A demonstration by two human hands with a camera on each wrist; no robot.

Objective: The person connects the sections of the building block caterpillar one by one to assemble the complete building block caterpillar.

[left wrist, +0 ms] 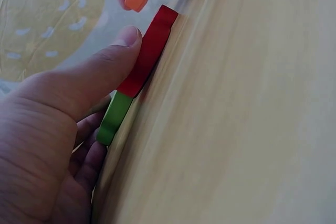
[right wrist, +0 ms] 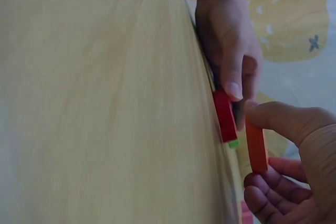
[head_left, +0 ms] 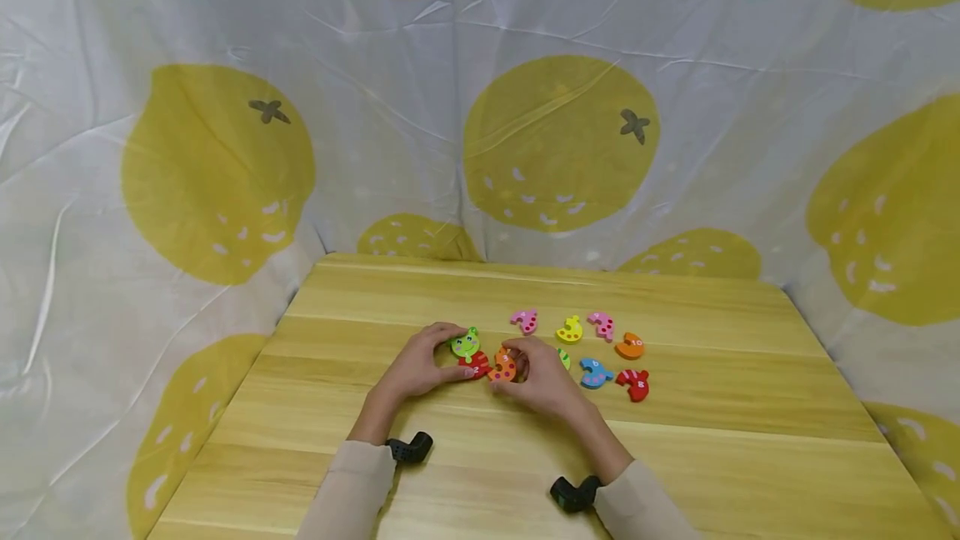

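A green smiling puzzle head piece (head_left: 465,346) and a red puzzle piece (head_left: 475,367), which bears a number, lie joined on the wooden table. My left hand (head_left: 420,365) holds this pair from the left, its thumb against the red piece and its fingers around the green one. Just to the right, my right hand (head_left: 546,379) pinches an orange puzzle piece (head_left: 501,367) with the number 3. In the right wrist view, that orange piece (right wrist: 256,148) stands a little apart from the red one, between thumb and fingertips.
Beyond and beside my right hand lie more puzzle pieces: two pink, a yellow (head_left: 570,329), an orange numbered 10 (head_left: 631,346), a blue (head_left: 595,373), a red (head_left: 635,385) and a partly hidden green (head_left: 563,358). A lemon-print curtain (head_left: 390,123) hangs behind the table (head_left: 712,465).
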